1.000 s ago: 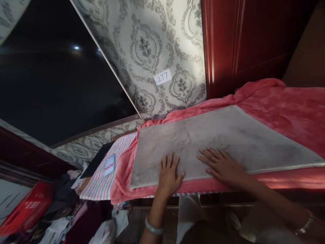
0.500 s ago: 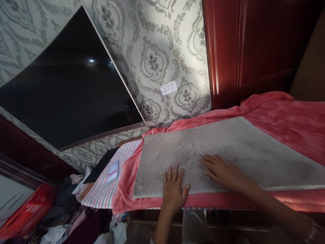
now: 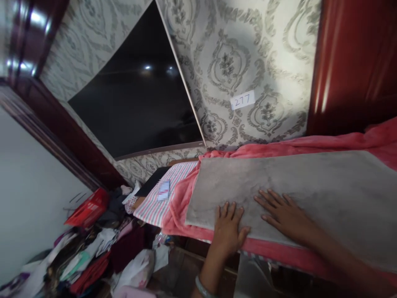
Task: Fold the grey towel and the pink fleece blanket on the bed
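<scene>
"Grey and plush-looking, a broad, flat rectangular cloth (image 3: 310, 180) lies right across the rumpled coral-pink fleece blanket (image 3: 180, 203), its far right end running out of view!"

"And both bare hands are on it. The left hand (image 3: 228, 231) rests at the near edge, fingers laid flat and a little apart, thumb out wide. It grips nothing."

"Farther along, the right hand (image 3: 287, 215) lies fanned out, palm down, also without hold of anything. How hard either one presses, nobody can tell from up here."

"So where's the danger?"

"Sliding, I'd say. A hard sideways push could wrinkle that grey cloth, because the loose fleece underneath might travel with it. A drag toward the body could pull the near edge over the side."

"What's crowding them?"

"At the left end, a bunched fleece fold, then a pink, white and blue striped cloth (image 3: 149, 212) bearing a small blurred item (image 3: 163, 190), too smeared to name. Behind, the grey-patterned papered wall (image 3: 192, 54) hems in the far side, with a large black screen (image 3: 142, 95) and a white card (image 3: 242, 100) reading 277."

"And footing?"

"Tricky leftward: a mixed heap of clothes (image 3: 93, 248) covers the floor, a bright red plastic basket (image 3: 88, 209) beyond it."
</scene>
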`<state>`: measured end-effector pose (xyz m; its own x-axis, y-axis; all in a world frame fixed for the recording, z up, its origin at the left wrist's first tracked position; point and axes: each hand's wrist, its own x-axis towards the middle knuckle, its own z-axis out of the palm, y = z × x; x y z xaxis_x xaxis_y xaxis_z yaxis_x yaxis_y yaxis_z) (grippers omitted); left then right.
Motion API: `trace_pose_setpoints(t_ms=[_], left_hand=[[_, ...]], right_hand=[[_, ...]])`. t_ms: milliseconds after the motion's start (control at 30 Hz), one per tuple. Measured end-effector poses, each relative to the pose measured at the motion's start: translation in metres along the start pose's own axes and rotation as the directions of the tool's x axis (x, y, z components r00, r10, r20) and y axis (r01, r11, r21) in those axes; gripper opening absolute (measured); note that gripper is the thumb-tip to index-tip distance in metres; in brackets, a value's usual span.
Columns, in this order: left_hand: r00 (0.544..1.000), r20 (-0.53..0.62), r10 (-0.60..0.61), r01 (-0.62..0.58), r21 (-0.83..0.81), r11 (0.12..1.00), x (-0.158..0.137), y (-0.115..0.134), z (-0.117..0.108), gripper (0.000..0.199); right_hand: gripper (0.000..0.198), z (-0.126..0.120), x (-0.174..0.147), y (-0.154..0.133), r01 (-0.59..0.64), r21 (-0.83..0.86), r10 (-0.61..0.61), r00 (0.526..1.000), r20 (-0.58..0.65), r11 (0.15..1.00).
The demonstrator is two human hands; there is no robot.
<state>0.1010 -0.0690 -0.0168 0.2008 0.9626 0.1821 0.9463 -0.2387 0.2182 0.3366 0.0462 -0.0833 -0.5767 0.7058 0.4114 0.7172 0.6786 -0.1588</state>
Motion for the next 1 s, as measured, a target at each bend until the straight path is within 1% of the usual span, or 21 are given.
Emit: trace_pose_setpoints(t_ms=[100,200,267,333,367,400,433,500,533,600,667,733,767,833,900,1000], left_hand=[[0.989,-0.037,-0.143,0.145,0.060,0.988,-0.016,-0.021,-0.010,0.058],[0.949,-0.137,-0.283,0.298,0.105,0.949,-0.036,-0.051,-0.018,0.053],[0.900,-0.249,-0.358,0.387,0.075,0.919,-0.049,-0.072,-0.022,0.048],[0.839,-0.345,-0.420,0.437,-0.031,0.899,-0.057,-0.092,-0.026,0.044],[0.809,-0.374,-0.454,0.447,-0.109,0.888,-0.059,-0.100,-0.028,0.043],[0.781,-0.382,-0.495,0.454,-0.196,0.869,-0.059,-0.108,-0.030,0.041],[0.755,-0.366,-0.544,0.466,-0.284,0.838,-0.059,-0.114,-0.033,0.039],[0.708,-0.284,-0.646,0.514,-0.420,0.748,-0.054,-0.121,-0.039,0.036],[0.690,-0.232,-0.685,0.543,-0.459,0.703,-0.051,-0.122,-0.042,0.035],[0.683,-0.148,-0.715,0.586,-0.474,0.658,-0.044,-0.122,-0.048,0.034],[0.696,-0.114,-0.709,0.602,-0.445,0.663,-0.038,-0.120,-0.053,0.026],[0.705,-0.115,-0.700,0.605,-0.417,0.678,-0.034,-0.118,-0.056,0.015],[0.705,-0.127,-0.698,0.602,-0.413,0.684,-0.033,-0.116,-0.057,0.013],[0.698,-0.168,-0.696,0.595,-0.406,0.694,-0.032,-0.115,-0.057,0.016],[0.682,-0.189,-0.707,0.614,-0.379,0.693,-0.033,-0.114,-0.056,0.018],[0.666,-0.145,-0.732,0.663,-0.336,0.669,-0.034,-0.117,-0.052,0.011]], right_hand=[[0.068,0.000,-0.001,0.002,-0.002,0.013,0.001,1.000,0.019,1.000],[0.071,0.004,-0.002,0.006,0.008,0.028,-0.008,1.000,0.016,1.000],[0.072,0.007,-0.004,0.008,0.015,0.036,-0.014,1.000,-0.006,0.999],[0.070,0.009,-0.005,0.009,0.019,0.043,-0.018,1.000,-0.024,0.999],[0.068,0.010,-0.005,0.010,0.018,0.048,-0.017,1.000,-0.026,0.999],[0.067,0.010,-0.006,0.010,0.015,0.055,-0.014,1.000,-0.025,0.998],[0.066,0.010,-0.006,0.010,0.011,0.064,-0.009,1.000,-0.022,0.998],[0.066,0.009,-0.006,0.010,0.002,0.081,-0.001,1.000,-0.013,0.997],[0.066,0.008,-0.006,0.009,-0.002,0.088,0.003,1.000,-0.010,0.996],[0.067,0.006,-0.006,0.009,-0.003,0.099,0.003,1.000,-0.003,0.995],[0.068,0.004,-0.006,0.008,-0.004,0.103,0.003,1.000,0.003,0.995],[0.069,0.003,-0.006,0.008,-0.008,0.105,0.008,1.000,0.007,0.994],[0.069,0.003,-0.006,0.007,-0.012,0.106,0.011,1.000,0.008,0.994],[0.068,0.003,-0.007,0.007,-0.018,0.107,0.018,1.000,0.005,0.994],[0.067,0.003,-0.007,0.007,-0.017,0.105,0.017,1.000,0.000,0.994],[0.066,0.003,-0.006,0.007,-0.010,0.098,0.011,1.000,-0.008,0.995]])
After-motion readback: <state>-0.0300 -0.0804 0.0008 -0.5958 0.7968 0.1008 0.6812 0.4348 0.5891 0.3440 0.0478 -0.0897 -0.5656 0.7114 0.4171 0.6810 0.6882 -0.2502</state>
